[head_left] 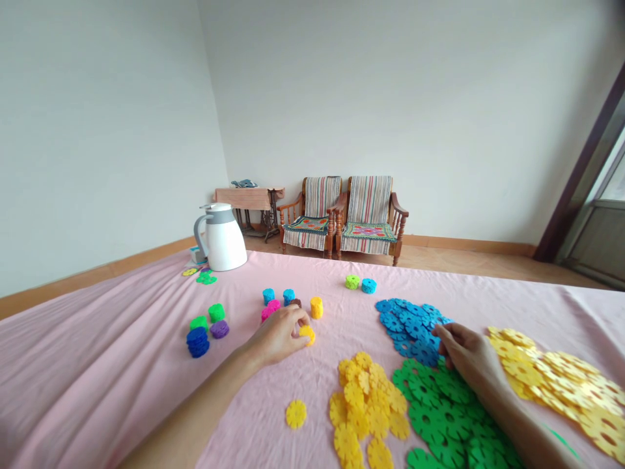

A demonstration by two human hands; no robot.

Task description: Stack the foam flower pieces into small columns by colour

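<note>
My left hand point(282, 333) is closed, its fingers and thumb around a short stack of yellow snowflake discs point(307, 335) on the cloth. Just behind it stand a pink stack point(273, 305), blue stacks point(268, 296), a partly hidden brown stack point(295, 303) and a taller yellow stack point(317, 307). My right hand point(469, 355) has its fingers pinched at the right edge of the blue disc pile point(410, 326); what lies between the fingertips is hidden. Beneath the right wrist spreads a green disc pile point(442, 410).
A loose yellow disc pile point(366, 404) and a single yellow disc point(295, 413) lie in front; paler yellow discs point(556, 378) spread at right. Green, purple and dark blue stacks point(198, 342) stand left. A white jug point(224, 241) is on the pink cloth point(146, 365); two chairs point(368, 218) stand beyond.
</note>
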